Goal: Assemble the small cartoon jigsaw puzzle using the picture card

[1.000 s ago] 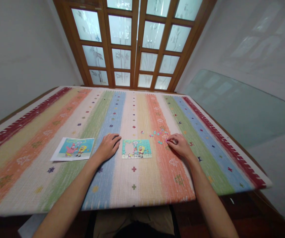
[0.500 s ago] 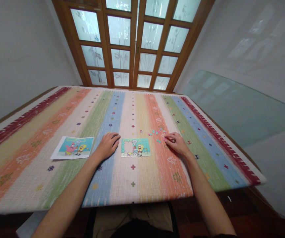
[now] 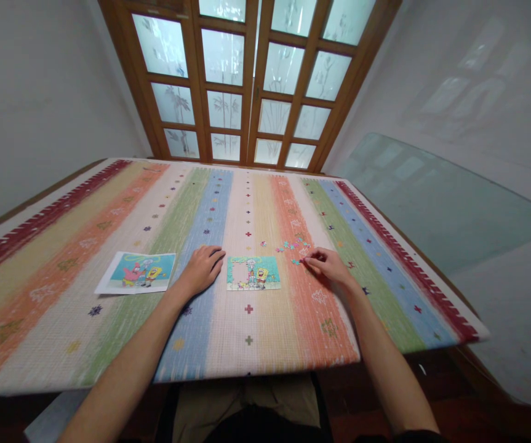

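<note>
A jigsaw puzzle (image 3: 269, 265) with a cartoon picture lies on the striped cloth in front of me, with a gap in its left half. My left hand (image 3: 204, 268) rests on the cloth just left of the puzzle, its fingers stretched out and holding nothing. To the right of the puzzle, my right hand (image 3: 326, 264) pinches a small pinkish puzzle piece (image 3: 303, 261), partly hidden by the fingertips. A teal loose piece (image 3: 295, 262) lies beside those fingertips. Several more loose pieces (image 3: 286, 246) are scattered just beyond.
A printed reference picture (image 3: 143, 271) on white paper lies left of my left hand. The striped tablecloth (image 3: 265, 344) covers the table up to its near edge. Wooden doors with glass panes (image 3: 224, 111) stand behind the table, and a glass sheet (image 3: 445, 184) is at the right wall.
My right hand has shifted slightly left with the pinched piece, toward the teal loose piece. My left hand and the puzzle stay in place on the cloth.
</note>
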Tool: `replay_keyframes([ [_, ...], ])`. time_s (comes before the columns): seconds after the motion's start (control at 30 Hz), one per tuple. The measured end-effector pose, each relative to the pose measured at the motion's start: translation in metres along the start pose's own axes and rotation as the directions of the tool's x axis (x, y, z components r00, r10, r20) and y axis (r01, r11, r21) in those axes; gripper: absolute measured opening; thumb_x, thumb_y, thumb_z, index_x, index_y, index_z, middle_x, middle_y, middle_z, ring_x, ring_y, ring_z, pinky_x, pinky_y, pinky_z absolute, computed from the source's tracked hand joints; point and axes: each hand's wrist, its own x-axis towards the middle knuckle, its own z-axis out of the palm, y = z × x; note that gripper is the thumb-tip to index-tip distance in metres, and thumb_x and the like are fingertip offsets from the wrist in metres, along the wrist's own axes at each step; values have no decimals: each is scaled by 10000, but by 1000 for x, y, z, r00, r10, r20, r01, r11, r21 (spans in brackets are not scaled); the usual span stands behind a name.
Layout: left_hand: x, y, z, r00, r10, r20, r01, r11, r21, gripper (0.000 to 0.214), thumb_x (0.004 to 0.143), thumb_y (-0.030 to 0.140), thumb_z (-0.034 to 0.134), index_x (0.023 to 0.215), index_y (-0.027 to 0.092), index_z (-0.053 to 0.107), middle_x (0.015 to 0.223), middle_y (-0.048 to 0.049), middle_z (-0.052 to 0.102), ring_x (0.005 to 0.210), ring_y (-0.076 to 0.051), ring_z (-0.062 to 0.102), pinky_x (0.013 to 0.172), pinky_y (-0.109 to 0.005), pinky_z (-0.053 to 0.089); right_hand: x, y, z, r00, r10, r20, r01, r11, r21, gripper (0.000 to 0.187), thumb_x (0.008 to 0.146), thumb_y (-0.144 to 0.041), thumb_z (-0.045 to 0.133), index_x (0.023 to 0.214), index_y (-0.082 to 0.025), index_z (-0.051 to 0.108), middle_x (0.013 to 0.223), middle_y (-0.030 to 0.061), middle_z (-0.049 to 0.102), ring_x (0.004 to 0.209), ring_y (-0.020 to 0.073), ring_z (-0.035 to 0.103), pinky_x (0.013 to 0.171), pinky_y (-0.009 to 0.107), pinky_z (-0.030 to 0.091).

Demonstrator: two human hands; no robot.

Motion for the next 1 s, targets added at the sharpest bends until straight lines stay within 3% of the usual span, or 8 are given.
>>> replay_keyframes([
  [0.17,0,0,0,1000,9,0,-9,1000,15,329,1015,278,414,1211,163,653,1214,-149,651,1153,-297,579,985,-482,483,4,-28,19,978,60,199,-89,986,141,354,745,-519,721,790,-168,695,743,83,716,601,151,595,526,261,411],
  [0.33,0,1,0,1000,17,0,-17,1000,21,326,1017,269,419,1216,152,649,1217,-155,649,1146,-299,581,977,-484,487,14,-54,52,941,-22,336,-39,984,173,328,724,-479,744,776,-160,694,702,53,696,567,130,569,549,260,427],
  [0.4,0,1,1,1000,18,-1,-18,1000,19,325,1018,267,420,1219,153,648,1219,-156,648,1144,-299,580,976,-487,488,20,-63,66,921,-67,383,8,988,153,289,714,-432,759,785,-157,707,750,57,718,642,140,605,610,262,449],
  [0.57,-1,1,2,1000,20,-1,-20,1000,18,313,1016,264,434,1217,161,650,1220,-156,648,1151,-301,574,977,-491,488,31,-79,102,851,-95,517,61,995,82,250,739,-390,734,779,-144,726,728,48,723,629,136,594,609,252,443],
  [0.73,0,1,2,1000,24,0,-24,999,25,307,1013,258,440,1215,165,650,1223,-153,646,1157,-300,574,994,-496,480,34,-83,125,832,-115,542,132,991,8,142,773,-248,667,785,-129,744,725,41,730,627,121,592,604,224,435],
  [1.0,0,1,3,1000,21,5,-22,999,24,315,1017,263,434,1218,151,650,1226,-161,648,1160,-307,575,983,-493,488,38,-78,124,826,-113,552,86,993,76,160,757,-255,665,798,-125,747,734,53,738,639,133,605,589,228,434],
])
